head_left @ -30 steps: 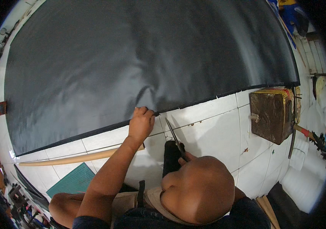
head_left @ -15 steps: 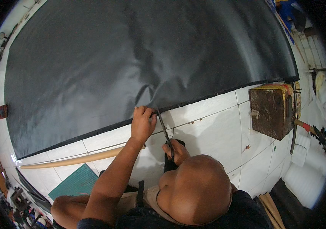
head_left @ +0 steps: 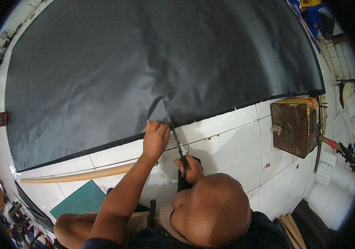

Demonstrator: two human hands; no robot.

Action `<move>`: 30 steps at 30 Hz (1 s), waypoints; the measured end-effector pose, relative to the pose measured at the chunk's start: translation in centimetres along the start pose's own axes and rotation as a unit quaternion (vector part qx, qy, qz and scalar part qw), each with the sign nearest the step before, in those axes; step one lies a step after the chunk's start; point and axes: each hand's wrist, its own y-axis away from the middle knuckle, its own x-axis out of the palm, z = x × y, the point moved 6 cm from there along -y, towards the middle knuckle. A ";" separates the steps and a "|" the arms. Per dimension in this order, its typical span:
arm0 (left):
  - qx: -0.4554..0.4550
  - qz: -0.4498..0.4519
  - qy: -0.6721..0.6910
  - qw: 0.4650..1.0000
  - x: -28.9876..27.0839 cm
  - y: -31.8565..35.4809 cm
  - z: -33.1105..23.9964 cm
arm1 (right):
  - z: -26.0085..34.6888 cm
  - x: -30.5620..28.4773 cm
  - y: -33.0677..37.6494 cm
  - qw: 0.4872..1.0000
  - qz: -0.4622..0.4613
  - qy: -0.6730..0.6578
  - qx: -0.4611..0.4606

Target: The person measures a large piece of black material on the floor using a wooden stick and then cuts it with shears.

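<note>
A large sheet of black, leather-like material lies spread over the tiled floor, its near edge running across in front of me. My left hand is closed on that edge, fingers pinching it, and the sheet rises in a small fold just beyond. Just to the right, my right hand grips the handles of long dark scissors. The blades point away from me and their tips meet the sheet's edge beside my left fingers. How far the tips reach into the material is hard to see.
A green cutting mat and a long tan roll or strip lie at the left. A rusty brown metal box stands by the sheet's right corner. A small brown block sits at its left edge. White rolls are at far right.
Little differs. The whole view has shifted slightly, and the scissors stand a little more upright in my right hand. My left hand keeps its pinch on the sheet's edge.
</note>
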 end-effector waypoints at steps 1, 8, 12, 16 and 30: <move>-0.001 0.003 0.002 1.000 -0.1 0.2 0.3 | 0.1 0.5 -0.2 1.000 -0.003 -0.013 -0.001; -0.007 0.045 0.027 0.999 -0.3 0.0 0.7 | 2.2 0.4 -2.7 0.998 -0.012 -0.043 -0.052; 0.007 0.039 0.039 0.998 -0.6 -0.1 0.5 | 3.9 -0.3 -4.2 0.999 -0.014 -0.008 -0.051; 0.004 0.047 0.044 0.998 -0.6 0.1 0.8 | 3.9 -0.2 -4.8 0.994 -0.043 0.034 -0.092; 0.018 0.092 0.043 0.995 -0.5 -0.2 0.8 | 8.2 -0.4 -8.4 0.991 -0.065 -0.014 -0.114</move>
